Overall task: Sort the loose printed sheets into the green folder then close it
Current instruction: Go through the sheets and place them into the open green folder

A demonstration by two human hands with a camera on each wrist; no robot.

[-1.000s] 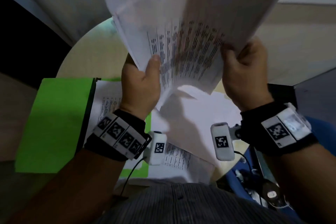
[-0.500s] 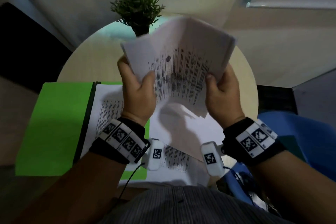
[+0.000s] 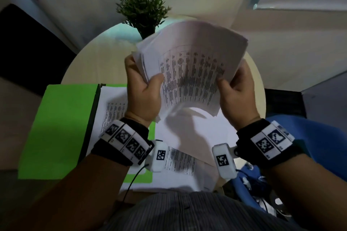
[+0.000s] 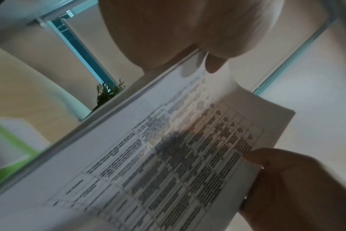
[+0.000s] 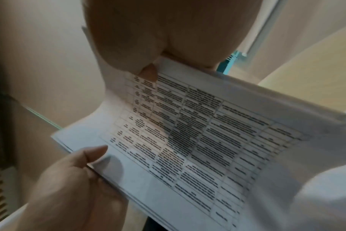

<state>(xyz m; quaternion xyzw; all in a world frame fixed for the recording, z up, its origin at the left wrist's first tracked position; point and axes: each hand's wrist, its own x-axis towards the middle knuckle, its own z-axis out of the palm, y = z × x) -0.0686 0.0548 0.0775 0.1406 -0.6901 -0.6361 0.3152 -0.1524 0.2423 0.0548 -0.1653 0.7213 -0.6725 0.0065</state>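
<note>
I hold a stack of printed sheets (image 3: 191,73) upright above the round table, its printed tables facing me. My left hand (image 3: 144,88) grips the stack's left edge, thumb on the front page. My right hand (image 3: 236,90) grips the right edge the same way. The left wrist view shows the stack (image 4: 168,156) with my left thumb tip (image 4: 213,65) on it; the right wrist view shows the stack (image 5: 198,140) under my right thumb (image 5: 148,73). The green folder (image 3: 56,129) lies open on the table at left, with a printed sheet (image 3: 110,114) on its right half. More loose sheets (image 3: 187,155) lie under my hands.
A small potted plant (image 3: 142,9) stands at the far edge of the round wooden table (image 3: 97,62). A blue chair (image 3: 319,137) is at the right. A dark chair back (image 3: 28,47) is at the left.
The stack has come down from close in front of my face to chest height over the table, and the sheets are more squared together. Both hands kept their grip.
</note>
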